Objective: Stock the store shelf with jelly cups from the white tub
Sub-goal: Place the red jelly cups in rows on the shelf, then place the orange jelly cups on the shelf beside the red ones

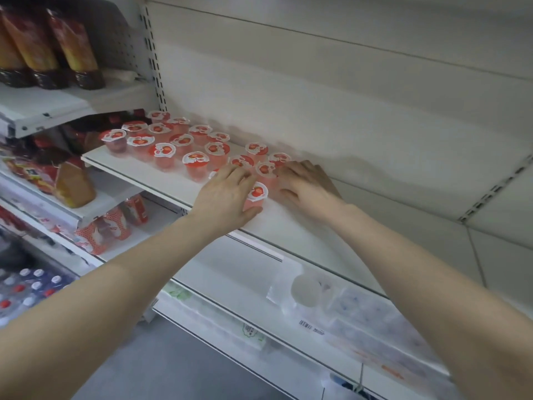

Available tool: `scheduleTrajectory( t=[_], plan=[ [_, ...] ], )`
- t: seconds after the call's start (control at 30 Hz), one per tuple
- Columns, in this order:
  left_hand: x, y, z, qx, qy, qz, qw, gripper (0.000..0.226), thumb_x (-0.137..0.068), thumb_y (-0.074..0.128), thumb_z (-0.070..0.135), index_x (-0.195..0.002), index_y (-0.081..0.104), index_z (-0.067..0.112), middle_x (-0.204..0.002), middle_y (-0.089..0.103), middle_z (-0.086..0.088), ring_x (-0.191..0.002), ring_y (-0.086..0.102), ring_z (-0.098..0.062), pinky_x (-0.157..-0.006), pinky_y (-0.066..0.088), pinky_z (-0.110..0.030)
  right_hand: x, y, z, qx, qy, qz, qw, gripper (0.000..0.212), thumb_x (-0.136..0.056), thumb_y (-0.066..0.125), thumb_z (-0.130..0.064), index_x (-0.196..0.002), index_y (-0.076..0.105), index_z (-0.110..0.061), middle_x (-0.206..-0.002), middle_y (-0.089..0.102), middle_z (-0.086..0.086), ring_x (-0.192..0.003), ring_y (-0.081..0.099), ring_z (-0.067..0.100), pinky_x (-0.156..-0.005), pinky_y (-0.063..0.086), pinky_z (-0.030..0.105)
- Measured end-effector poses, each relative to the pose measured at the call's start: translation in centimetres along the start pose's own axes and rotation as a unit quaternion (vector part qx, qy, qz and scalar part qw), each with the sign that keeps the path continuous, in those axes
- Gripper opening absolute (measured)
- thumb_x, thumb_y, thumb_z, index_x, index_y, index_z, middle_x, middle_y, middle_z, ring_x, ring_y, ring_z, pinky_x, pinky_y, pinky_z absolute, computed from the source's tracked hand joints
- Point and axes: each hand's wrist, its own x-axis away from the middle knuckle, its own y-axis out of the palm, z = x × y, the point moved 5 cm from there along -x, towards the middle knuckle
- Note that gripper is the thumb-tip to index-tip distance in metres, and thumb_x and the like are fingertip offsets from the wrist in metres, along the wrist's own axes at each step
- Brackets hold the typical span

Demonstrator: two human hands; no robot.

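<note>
Now: round pink jelly cups [196,166] with glossy foil lids on my smooth white shelf [161,180].
My left hand [227,194] cups one jelly cup [257,194]; my right hand [308,183] rests loosely spread beside it.

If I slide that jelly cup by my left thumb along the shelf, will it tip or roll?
The jelly cup looks short with a wide lid, so tipping seems unlikely; upright, it shouldn't roll. The shelf looks smooth, so it would probably glide. Its thin plastic wall may flex if the left hand squeezes hard.
</note>
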Motion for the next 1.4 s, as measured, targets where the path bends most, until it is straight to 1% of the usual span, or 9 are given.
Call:
scheduleTrajectory(
  t=[0.07,0.23,0.47,0.57,0.77,0.93,1.07,1.27,1.4],
  plan=[
    [0.5,-0.9,0.5,0.001,0.010,0.008,1.000,0.055,-0.078,0.069,0.042,-0.120,0.060,0.008,-0.119,0.060,-0.010,-0.113,0.051,-0.032,-0.092,0.046,-0.040,1.6,-0.8,-0.2,0.020,0.014,-0.003,1.000,0.061,-0.084,0.027,-0.047,-0.131,0.056,-0.022,-0.131,0.056,0.006,-0.106,0.053,0.034,-0.082,0.038,0.039],
    [2.3,-3.5,2.8,0.005,0.047,0.036,0.998,0.047,-0.080,0.069,0.038,-0.115,0.063,0.007,-0.115,0.061,-0.010,-0.110,0.053,-0.032,-0.086,0.048,-0.040,6.8,-2.7,-0.9,0.075,0.032,0.025,0.996,0.048,-0.083,0.056,-0.032,-0.127,0.056,-0.015,-0.119,0.061,0.012,-0.099,0.058,0.036,-0.080,0.045,0.044],
    [6.3,-6.0,9.0,0.029,0.113,0.043,0.992,0.050,-0.082,0.068,0.037,-0.119,0.060,0.005,-0.115,0.061,-0.013,-0.109,0.053,-0.036,-0.080,0.051,-0.043,17.1,-6.3,-3.3,0.124,0.070,0.055,0.988,0.046,-0.084,0.061,-0.031,-0.124,0.059,-0.009,-0.116,0.061,0.013,-0.099,0.058,0.035,-0.083,0.045,0.045],
    [8.3,-6.5,13.0,0.056,0.153,0.042,0.986,0.049,-0.085,0.060,0.039,-0.121,0.059,0.006,-0.113,0.060,-0.014,-0.106,0.054,-0.036,-0.081,0.050,-0.044,22.7,-7.6,-4.1,0.149,0.098,0.045,0.983,0.045,-0.086,0.064,-0.029,-0.126,0.057,-0.009,-0.119,0.060,0.013,-0.101,0.058,0.035,-0.082,0.045,0.044],
    [11.9,-7.0,22.6,0.104,0.237,0.036,0.965,0.049,-0.084,0.067,0.035,-0.123,0.059,0.007,-0.114,0.062,-0.013,-0.107,0.054,-0.035,-0.092,0.045,-0.041,35.6,-10.2,-5.2,0.181,0.176,0.039,0.967,0.045,-0.088,0.061,-0.033,-0.128,0.056,-0.012,-0.121,0.060,0.007,-0.104,0.057,0.032,-0.083,0.040,0.041],
    [14.3,-7.2,32.0,0.151,0.314,0.022,0.937,0.047,-0.086,0.064,0.034,-0.125,0.058,0.009,-0.117,0.061,-0.010,-0.108,0.054,-0.033,-0.086,0.048,-0.039,47.0,-11.9,-5.8,0.193,0.260,0.032,0.946,0.047,-0.089,0.047,-0.040,-0.126,0.059,-0.014,-0.121,0.062,0.007,-0.104,0.058,0.031,-0.084,0.042,0.041],
    [16.2,-6.7,40.3,0.184,0.372,0.015,0.910,0.048,-0.089,0.048,0.042,-0.123,0.060,0.010,-0.115,0.062,-0.008,-0.104,0.055,-0.031,-0.083,0.048,-0.038,56.2,-12.6,-5.9,0.202,0.312,0.025,0.928,0.047,-0.091,0.045,-0.040,-0.126,0.059,-0.012,-0.118,0.062,0.007,-0.105,0.057,0.030,-0.083,0.042,0.041],
    [19.0,-4.3,53.5,0.220,0.431,-0.012,0.875,0.044,-0.087,0.063,0.037,-0.125,0.059,0.014,-0.116,0.061,-0.006,-0.106,0.054,-0.029,-0.081,0.049,-0.038,70.4,-12.7,-4.2,0.187,0.390,-0.009,0.901,0.047,-0.087,0.058,-0.035,-0.129,0.057,-0.013,-0.121,0.061,0.008,-0.105,0.058,0.031,-0.085,0.043,0.042],
    [20.6,-2.0,61.6,0.230,0.457,-0.050,0.858,0.046,-0.087,0.063,0.038,-0.126,0.058,0.014,-0.119,0.061,-0.006,-0.109,0.054,-0.029,-0.085,0.048,-0.037,79.3,-12.2,-1.7,0.156,0.438,-0.041,0.884,0.051,-0.084,0.070,-0.028,-0.131,0.056,-0.012,-0.123,0.061,0.010,-0.105,0.059,0.034,-0.085,0.048,0.044]
  ],
)
